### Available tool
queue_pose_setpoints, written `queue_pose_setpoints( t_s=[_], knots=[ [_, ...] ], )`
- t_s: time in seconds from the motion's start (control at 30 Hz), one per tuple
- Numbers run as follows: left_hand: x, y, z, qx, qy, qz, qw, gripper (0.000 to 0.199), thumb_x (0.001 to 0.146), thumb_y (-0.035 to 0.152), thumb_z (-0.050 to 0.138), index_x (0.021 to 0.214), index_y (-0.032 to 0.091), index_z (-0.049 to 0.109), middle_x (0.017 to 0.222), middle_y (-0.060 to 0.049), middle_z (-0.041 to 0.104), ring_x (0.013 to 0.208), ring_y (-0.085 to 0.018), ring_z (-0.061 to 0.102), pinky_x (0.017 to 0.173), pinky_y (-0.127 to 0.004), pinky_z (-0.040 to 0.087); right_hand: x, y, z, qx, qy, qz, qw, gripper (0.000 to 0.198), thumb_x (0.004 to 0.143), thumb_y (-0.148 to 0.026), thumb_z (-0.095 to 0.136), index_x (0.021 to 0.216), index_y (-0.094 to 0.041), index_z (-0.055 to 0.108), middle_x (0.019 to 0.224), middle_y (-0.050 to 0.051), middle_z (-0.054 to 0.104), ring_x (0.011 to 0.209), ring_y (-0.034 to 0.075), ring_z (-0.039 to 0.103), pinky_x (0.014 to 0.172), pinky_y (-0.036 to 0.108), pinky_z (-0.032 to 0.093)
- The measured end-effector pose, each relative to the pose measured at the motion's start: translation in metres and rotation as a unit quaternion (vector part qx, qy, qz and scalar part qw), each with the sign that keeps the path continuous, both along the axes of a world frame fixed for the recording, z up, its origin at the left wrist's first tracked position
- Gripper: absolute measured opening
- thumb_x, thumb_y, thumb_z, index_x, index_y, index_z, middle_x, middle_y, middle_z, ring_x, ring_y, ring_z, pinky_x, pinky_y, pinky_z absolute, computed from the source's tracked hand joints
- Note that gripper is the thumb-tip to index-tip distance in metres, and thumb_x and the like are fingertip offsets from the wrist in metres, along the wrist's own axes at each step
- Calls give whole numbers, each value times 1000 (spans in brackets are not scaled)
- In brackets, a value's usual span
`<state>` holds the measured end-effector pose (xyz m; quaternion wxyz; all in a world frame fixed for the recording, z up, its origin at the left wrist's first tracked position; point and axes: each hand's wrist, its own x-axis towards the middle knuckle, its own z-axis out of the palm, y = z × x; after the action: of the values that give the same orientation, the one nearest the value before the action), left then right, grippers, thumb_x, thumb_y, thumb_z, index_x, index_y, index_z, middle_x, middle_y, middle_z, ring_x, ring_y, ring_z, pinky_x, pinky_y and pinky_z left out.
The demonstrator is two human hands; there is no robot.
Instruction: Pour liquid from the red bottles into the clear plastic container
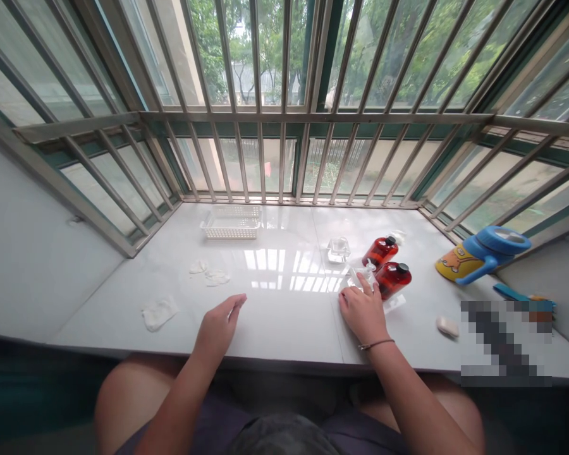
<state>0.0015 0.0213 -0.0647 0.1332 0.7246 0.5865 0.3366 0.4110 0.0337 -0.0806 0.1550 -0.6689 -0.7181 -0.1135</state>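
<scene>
1 blue-yellow mug (pixel 480 249) at right | metal bars (pixel 284 118) across windows (pixel 250 161) | trees (pixel 206 44) outside

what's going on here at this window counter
A person sits at a white counter. The right hand is at a clear container beside two red bottles; how firm its grip is can't be seen. The left hand is apart, nothing visible in it. A white basket stands near the window.

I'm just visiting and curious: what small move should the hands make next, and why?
Perhaps the right hand should close around the small clear plastic-looking container with the pale top, since that hand already reaches it, beside two red, black-capped bottles.
</scene>
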Motion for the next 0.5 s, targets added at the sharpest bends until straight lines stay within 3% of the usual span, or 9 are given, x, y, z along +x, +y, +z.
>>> queue_pose_setpoints(
  t_s=[0.17,0.27,0.33,0.43,0.5],
  knots=[
    [-17,-35,1,13,-31,54,998,25,101,50,68,98,29,81,91,3,86,78,-21,82,76,-29,64,-5,-2,1,88,32,8,996,19,103,-24,56,99,-23,74,140,11,73,153,39,47,129,63,27],
    [-36,-42,-6,46,25,104,993,39,101,53,65,76,26,76,66,3,74,57,-16,68,61,-26,51,-20,9,7,111,74,76,988,19,103,-26,57,114,-23,73,148,13,66,154,34,46,128,53,36],
    [-46,-42,-14,66,53,122,989,47,104,52,60,67,23,68,59,3,64,53,-14,59,59,-25,45,-31,28,11,111,123,88,982,30,105,-31,55,131,-20,66,158,17,55,156,34,42,127,54,38],
    [-50,-42,-27,95,71,118,986,53,107,46,54,60,21,58,57,3,54,53,-12,52,60,-26,41,-43,74,13,103,230,-3,968,61,103,-42,57,156,-14,42,173,24,30,164,38,26,128,61,35],
    [-49,-41,-33,117,84,129,981,55,108,43,54,57,21,52,55,3,50,51,-12,47,59,-27,38,-44,108,13,103,264,-57,957,74,102,-42,57,160,-5,30,171,34,26,163,43,24,127,64,34]
  ],
)
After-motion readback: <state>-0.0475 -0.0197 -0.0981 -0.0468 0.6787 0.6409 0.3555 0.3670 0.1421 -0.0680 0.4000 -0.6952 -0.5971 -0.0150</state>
